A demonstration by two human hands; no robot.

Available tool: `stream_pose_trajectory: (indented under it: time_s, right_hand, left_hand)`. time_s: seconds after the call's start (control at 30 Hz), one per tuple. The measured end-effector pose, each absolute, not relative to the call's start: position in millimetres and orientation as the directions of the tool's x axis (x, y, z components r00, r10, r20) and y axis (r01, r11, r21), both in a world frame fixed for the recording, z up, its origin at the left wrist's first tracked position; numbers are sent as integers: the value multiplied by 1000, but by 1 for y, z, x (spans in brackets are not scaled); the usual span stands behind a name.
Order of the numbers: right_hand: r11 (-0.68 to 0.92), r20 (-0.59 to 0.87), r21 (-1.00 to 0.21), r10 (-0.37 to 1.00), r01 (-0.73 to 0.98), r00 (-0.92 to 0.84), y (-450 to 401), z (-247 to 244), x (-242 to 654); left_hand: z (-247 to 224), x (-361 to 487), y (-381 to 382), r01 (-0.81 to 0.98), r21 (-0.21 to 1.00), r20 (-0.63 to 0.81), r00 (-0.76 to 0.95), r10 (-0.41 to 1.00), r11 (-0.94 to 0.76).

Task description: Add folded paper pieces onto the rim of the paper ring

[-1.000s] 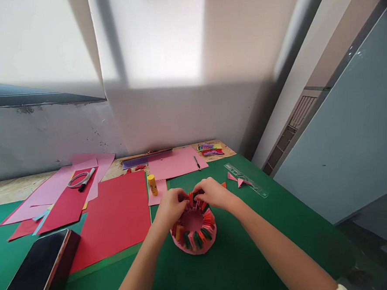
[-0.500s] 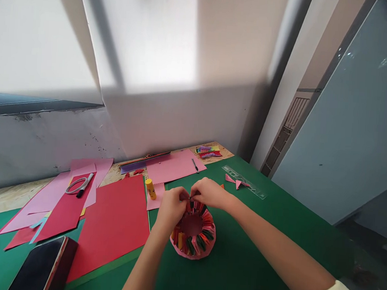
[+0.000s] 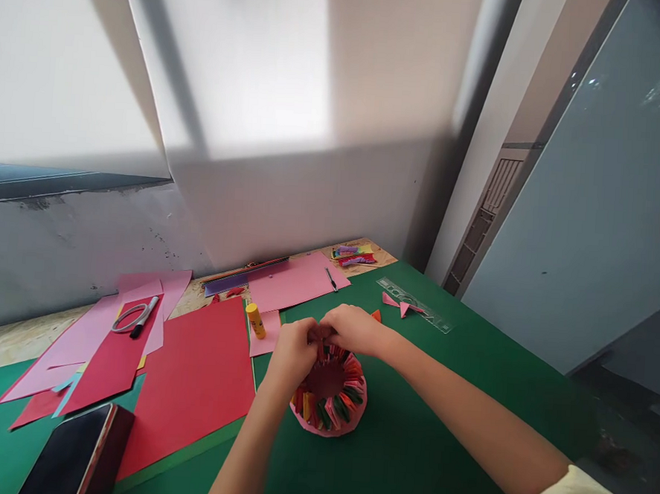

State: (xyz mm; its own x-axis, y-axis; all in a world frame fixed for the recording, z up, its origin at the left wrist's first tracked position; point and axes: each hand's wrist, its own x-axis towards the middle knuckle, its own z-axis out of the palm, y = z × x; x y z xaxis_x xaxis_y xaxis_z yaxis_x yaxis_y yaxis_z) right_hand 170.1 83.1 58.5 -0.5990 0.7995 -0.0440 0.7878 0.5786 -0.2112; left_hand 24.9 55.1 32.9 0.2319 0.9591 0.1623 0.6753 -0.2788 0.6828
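Note:
A round paper piece [image 3: 353,414] lies on the green table mat, with a pink rim and a ring of folded strips in red, orange, pink, green and yellow around a dark red centre. My left hand [image 3: 297,348] is at its upper left edge, fingers pinched. My right hand [image 3: 352,329] meets it from the right at the top of the ring, its fingers curled and closed. The fingertips of both hands come together there, and whatever they pinch is too small and hidden to make out.
Left of the hands stand a yellow glue stick [image 3: 255,321] and red sheets [image 3: 199,380]. A black box-like device [image 3: 65,454] sits at the front left. Behind lie pink paper [image 3: 288,282] and a pen [image 3: 331,279]; a clear ruler [image 3: 437,318] and pink scraps [image 3: 404,308] lie to the right.
The fingers of my right hand have moved slightly left, closer against those of my left hand. The view has shifted a little. The round paper piece stays in place on the mat.

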Motion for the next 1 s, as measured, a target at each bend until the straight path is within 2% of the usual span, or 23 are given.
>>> stream_pose_trajectory:
  time_s: [0.1, 0.17, 0.27, 0.33, 0.47, 0.57, 0.63, 0.73, 0.87, 1.0]
  right_hand:
    - [540, -2, -349, 817, 766, -577, 82, 55, 174]
    - [480, 43, -508, 843, 715, -536, 80, 51, 180]
    - [333, 91, -753, 907, 567, -412, 71, 44, 193]
    - [249, 82, -845, 935, 473, -346, 64, 37, 204]
    - [204, 81, -908, 942, 365, -324, 52, 16, 219]
    - [138, 64, -956, 960, 260, -273, 47, -4, 218]
    - [84, 48, -984, 974, 155, -220, 43, -17, 211]
    - [16, 16, -1000, 989, 3, -145, 38, -32, 199]
    - [-18, -9, -995, 996, -99, -85, 30, -41, 187]
    - [44, 49, -997, 994, -57, -93, 24, -40, 183]
  left_hand:
    - [29, 23, 57, 640, 719, 157, 231, 960, -271]
    - [26, 20, 58, 590, 766, 144, 230, 962, -256]
    - [23, 12, 58, 515, 832, 115, 205, 972, -207]
    - [21, 6, 55, 451, 878, 94, 162, 982, -159]
    - [12, -5, 39, 320, 944, 89, 1, 996, -85]
    - [-3, -3, 18, 197, 980, 55, -188, 981, -17]
    - [-14, 5, 1, 57, 996, -42, -306, 951, 63]
    - [-28, 25, -25, -112, 981, -192, -383, 904, 161]
    - [-33, 56, -49, -111, 980, -199, -455, 868, 166]
    - [-34, 72, -55, -146, 981, -184, -447, 875, 131]
